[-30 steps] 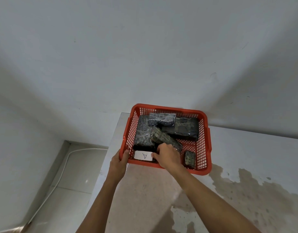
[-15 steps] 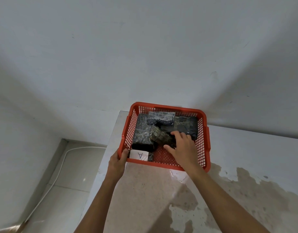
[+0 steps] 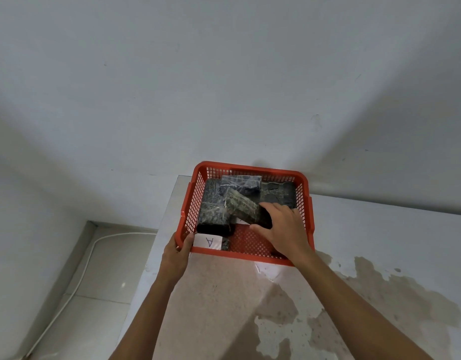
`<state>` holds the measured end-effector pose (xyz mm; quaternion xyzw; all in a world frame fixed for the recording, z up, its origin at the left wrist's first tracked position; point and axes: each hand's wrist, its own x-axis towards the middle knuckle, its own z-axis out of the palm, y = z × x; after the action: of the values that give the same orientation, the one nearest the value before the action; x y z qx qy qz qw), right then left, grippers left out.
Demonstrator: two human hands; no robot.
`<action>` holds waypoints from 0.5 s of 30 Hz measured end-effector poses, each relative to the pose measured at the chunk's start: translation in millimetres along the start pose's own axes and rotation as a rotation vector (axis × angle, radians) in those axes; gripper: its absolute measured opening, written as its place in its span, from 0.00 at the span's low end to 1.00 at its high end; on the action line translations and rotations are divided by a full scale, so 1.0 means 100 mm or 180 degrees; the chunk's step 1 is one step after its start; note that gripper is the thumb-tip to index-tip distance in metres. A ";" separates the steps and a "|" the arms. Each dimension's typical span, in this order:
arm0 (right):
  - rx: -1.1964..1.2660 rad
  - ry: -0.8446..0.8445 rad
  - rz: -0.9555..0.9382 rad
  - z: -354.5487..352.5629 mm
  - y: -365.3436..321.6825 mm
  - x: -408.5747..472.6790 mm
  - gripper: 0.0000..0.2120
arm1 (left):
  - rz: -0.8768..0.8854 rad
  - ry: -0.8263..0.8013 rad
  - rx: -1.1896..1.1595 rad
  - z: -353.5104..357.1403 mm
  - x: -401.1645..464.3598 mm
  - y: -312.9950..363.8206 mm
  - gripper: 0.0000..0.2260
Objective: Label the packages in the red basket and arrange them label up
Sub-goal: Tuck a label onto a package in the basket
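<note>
The red basket sits at the left end of a pale, stained counter, pushed up near the white wall. The person's left hand grips the basket's near-left corner, thumb hooked over the rim and fingers closed beneath it, just as it did a second ago. The right hand has changed most: one second ago it lay low at the front of the basket beside the white label, half a second ago it had reached deeper toward the middle, and now it is wrapped around the near end of a slanted package, thumb below and fingers curled over the top, so the hand is partly closed on it. That package lies diagonally across the others, tilted rather than flat.

Under and behind it are more dark wrapped packages: a long one along the left wall, one against the far wall, and another on the right side. A small package with a white label marked "A" rests label up in the near-left corner, in the same spot as before. A sliver of white shows beneath the slanted package; what it is cannot be told. The small dark package seen a second ago at the near-right corner is now hidden by the right wrist. A white cable runs over the tiled floor on the left
</note>
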<state>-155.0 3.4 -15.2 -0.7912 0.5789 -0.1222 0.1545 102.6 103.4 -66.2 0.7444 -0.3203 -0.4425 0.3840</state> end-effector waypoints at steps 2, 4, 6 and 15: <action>0.0046 0.0073 -0.0075 -0.18 -0.04 -0.17 0.33 | -0.0011 0.0017 -0.0060 0.01 -0.11 -0.02 0.29; 0.0110 0.0100 -0.0220 -0.30 -0.07 -0.44 0.33 | -0.0002 0.0027 -0.0095 0.00 -0.25 -0.03 0.31; 0.0089 0.0001 -0.0413 -0.34 -0.07 -0.80 0.33 | -0.0022 -0.0043 -0.0144 -0.01 -0.40 -0.06 0.34; -0.0238 -0.0888 -0.0485 0.29 0.16 -2.13 0.32 | 0.0426 -0.0390 0.0471 -0.01 -1.21 -0.61 0.17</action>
<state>-221.9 204.9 -51.2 -0.8473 0.4943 -0.0007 0.1941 63.6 233.3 -68.3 0.7192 -0.4240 -0.4358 0.3364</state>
